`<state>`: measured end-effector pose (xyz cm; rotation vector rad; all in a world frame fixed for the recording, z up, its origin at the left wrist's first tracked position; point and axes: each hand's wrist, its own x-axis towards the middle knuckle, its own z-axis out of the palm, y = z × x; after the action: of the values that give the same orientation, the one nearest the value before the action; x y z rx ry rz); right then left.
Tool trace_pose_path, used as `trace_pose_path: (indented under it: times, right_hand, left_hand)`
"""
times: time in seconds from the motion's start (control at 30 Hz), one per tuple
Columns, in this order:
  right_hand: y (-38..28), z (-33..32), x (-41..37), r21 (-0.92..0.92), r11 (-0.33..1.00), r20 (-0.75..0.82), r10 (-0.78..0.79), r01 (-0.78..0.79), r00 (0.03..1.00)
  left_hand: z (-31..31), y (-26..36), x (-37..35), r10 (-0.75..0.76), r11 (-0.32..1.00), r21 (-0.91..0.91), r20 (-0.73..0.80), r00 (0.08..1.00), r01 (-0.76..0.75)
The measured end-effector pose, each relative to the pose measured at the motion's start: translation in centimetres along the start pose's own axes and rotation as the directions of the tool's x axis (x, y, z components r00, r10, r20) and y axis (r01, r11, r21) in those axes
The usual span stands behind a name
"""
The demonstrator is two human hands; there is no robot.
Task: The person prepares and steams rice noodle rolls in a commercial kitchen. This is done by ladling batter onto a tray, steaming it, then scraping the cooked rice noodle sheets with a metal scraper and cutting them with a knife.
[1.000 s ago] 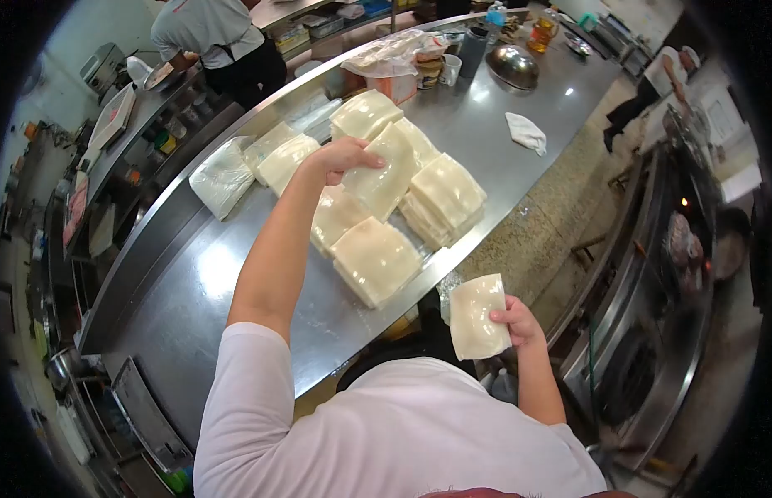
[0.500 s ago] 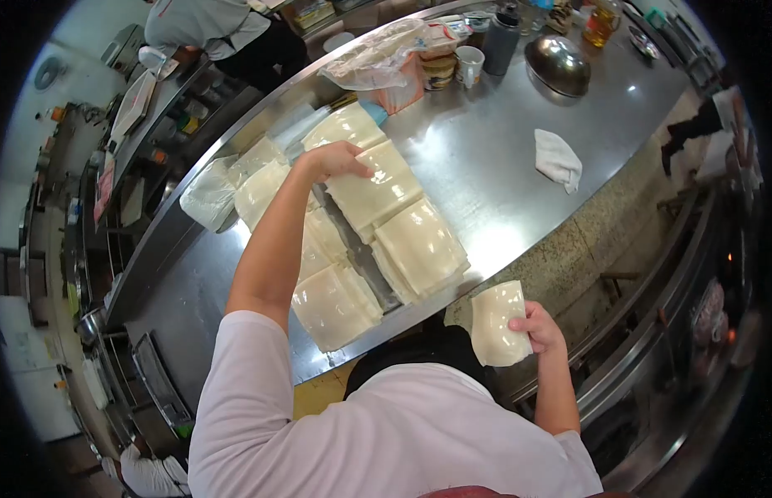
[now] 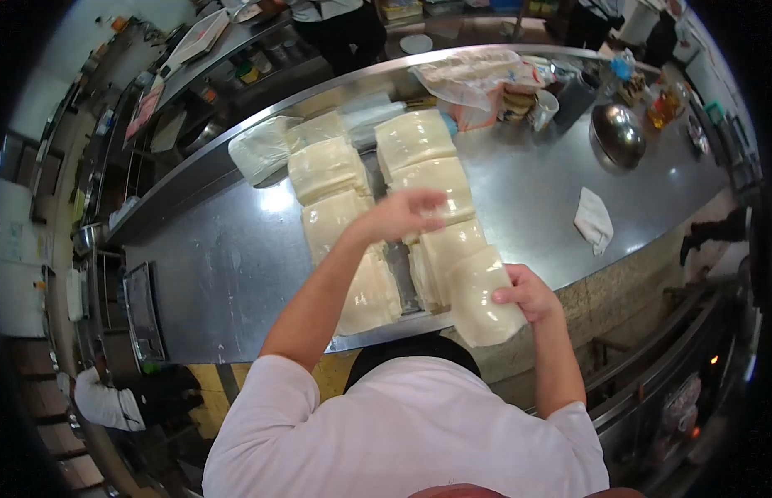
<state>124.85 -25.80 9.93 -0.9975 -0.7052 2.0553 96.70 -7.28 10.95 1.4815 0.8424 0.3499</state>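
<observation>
Right grip (image 3: 527, 295) is closed on a pale flat packet (image 3: 486, 303), fingers wrapped over its right edge. It holds the packet at the near edge of the steel bench (image 3: 228, 274), just beside the closest stack. Left grip (image 3: 400, 214) hovers over the rows of packets (image 3: 328, 170) laid side by side, fingers loosely curled (it's blurred, so I cannot tell whether it touches or holds one). Off to the right on the bench lies a white cloth (image 3: 593, 220) — and farther back a metal bowl (image 3: 617, 133), well apart from the rows.
</observation>
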Motion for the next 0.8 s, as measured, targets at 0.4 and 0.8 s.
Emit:
trace_pose_path:
  times: [0.4,0.8]
  right_hand:
    - [-1.5,10.4,17.6,-0.295,0.931,0.322,0.31,-0.216,0.894]
    - [-3.8,14.1,31.1,-0.577,0.8,0.01,0.21,-0.166,0.978]
  left_hand:
    - [-5.8,-10.2,-13.6,-0.175,0.919,-0.368,-0.058,0.983,0.142]
    - [-11.4,-12.4,-15.9,-0.26,0.823,-0.568,-0.373,0.891,0.002]
